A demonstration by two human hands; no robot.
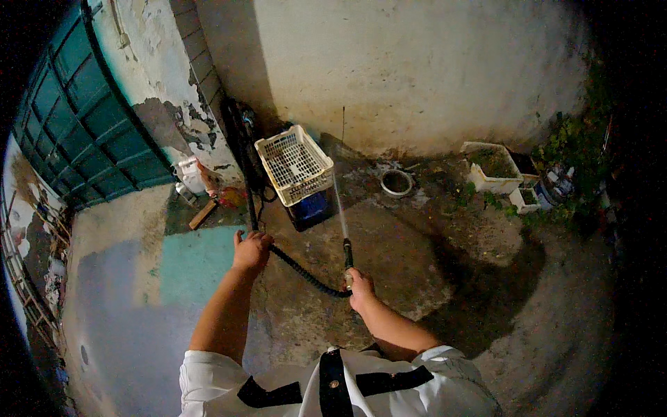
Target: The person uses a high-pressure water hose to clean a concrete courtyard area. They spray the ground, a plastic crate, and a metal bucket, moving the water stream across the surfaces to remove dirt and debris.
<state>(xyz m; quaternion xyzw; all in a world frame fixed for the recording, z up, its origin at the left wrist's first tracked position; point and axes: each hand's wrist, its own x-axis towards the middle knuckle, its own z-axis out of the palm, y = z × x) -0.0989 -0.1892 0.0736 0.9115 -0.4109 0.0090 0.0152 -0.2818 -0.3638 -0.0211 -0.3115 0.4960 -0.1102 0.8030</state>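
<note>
My right hand [361, 287] grips the rear of a black spray nozzle [348, 254] on a hose. A thin jet of water [340, 208] shoots from its tip towards the right side of a cream plastic crate [294, 195]. The slatted crate rests, tilted to the view, on top of a dark blue crate or box [312, 207]. My left hand [252, 251] is closed around the black ribbed hose [307, 276], which sags between both hands and runs on upward past the left hand.
A round metal-rimmed basin [396, 183] sits on the wet concrete floor near the wall. Whitish planter boxes [495, 182] and plants [568, 140] stand at the right. White jugs [192, 174] and a wooden block [203, 214] lie by the left wall, near a green metal gate [88, 114].
</note>
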